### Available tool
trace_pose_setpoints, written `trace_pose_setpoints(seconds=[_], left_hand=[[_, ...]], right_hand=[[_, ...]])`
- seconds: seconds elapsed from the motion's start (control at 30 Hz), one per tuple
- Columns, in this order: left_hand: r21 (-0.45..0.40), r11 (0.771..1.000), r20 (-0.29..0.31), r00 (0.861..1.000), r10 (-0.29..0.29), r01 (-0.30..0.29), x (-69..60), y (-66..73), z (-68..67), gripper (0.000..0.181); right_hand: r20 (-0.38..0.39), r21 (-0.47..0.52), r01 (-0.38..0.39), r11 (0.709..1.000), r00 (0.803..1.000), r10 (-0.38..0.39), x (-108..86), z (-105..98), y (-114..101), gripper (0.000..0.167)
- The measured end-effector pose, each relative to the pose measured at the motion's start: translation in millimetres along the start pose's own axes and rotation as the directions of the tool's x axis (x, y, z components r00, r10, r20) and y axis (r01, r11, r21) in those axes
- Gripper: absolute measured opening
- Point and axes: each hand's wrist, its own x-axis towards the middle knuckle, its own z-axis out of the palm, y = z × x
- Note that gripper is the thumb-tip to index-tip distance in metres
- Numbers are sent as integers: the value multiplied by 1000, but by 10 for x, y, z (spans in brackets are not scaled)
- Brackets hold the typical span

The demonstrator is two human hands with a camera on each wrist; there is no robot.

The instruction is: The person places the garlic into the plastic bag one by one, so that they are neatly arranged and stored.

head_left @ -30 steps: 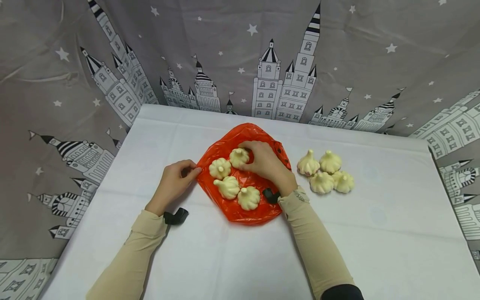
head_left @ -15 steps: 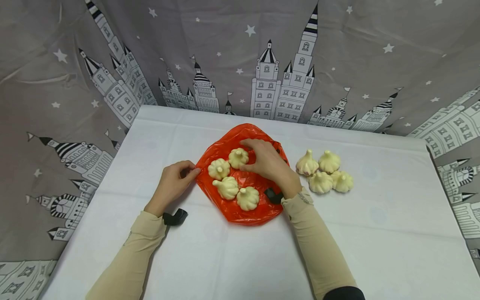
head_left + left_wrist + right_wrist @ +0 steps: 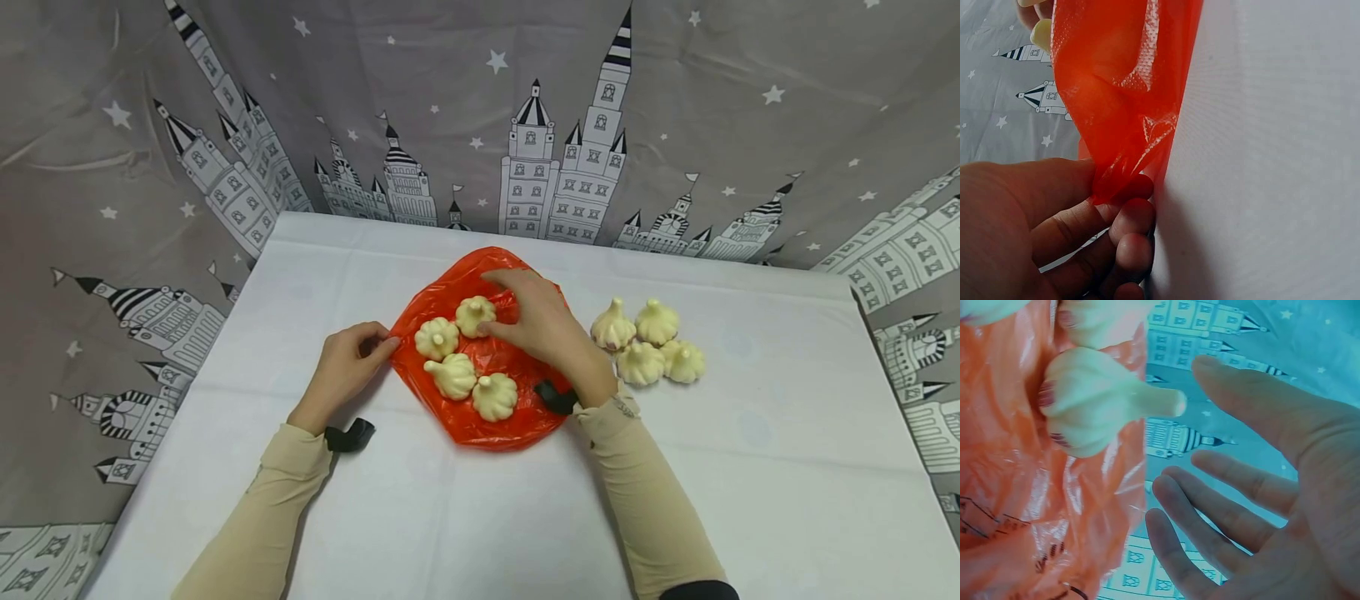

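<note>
**Left hand pinching the bag's edge; right hand loose beside the garlic**

Red plastic bag laid on the worktop, which is covered in white. Bag wrinkled and glossy; black printed marks show on it in the right wrist view.

Four garlic bulbs on the bag, in a bent row: a far bulb, a left bulb close by, a tilted bulb with its stem to the left, and a near bulb with its stem up.

Left hand: thumb and fingers grasping the bag's left edge. Left wrist view shows the film bunched to a point between them.

Right hand: grasping nothing. Thumb and fingers spread, held over the bag at the right of the far bulb. Right wrist view gives a gap between the thumb tip and the nearest bulb's stem; that bulb has purplish patches at its base.

Second group of four, a garlic cluster, on the worktop right of the bag, bulbs close together.

Both arms in beige sleeves, a black device at each wrist. Behind: grey backdrop printed with white castles and stars.
</note>
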Motion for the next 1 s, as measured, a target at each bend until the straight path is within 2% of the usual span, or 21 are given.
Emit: trace_pose_setpoints(seconds=[0.27,0.57,1.0], left_hand=[[-4,1000,4,1000,-2,2,-1,19,-6,15],[-1,1000,2,1000,-5,5,1,13,-10,15],[-10,1000,1,1000,4,-4,1,13,-17,14]], right_hand=[[-80,48,17,999,997,-13,-180,-142,-44,64],[-150,45,-5,999,989,12,-428,-304,4,66],[-262,-16,-40,999,965,34,-837,-523,346,60]])
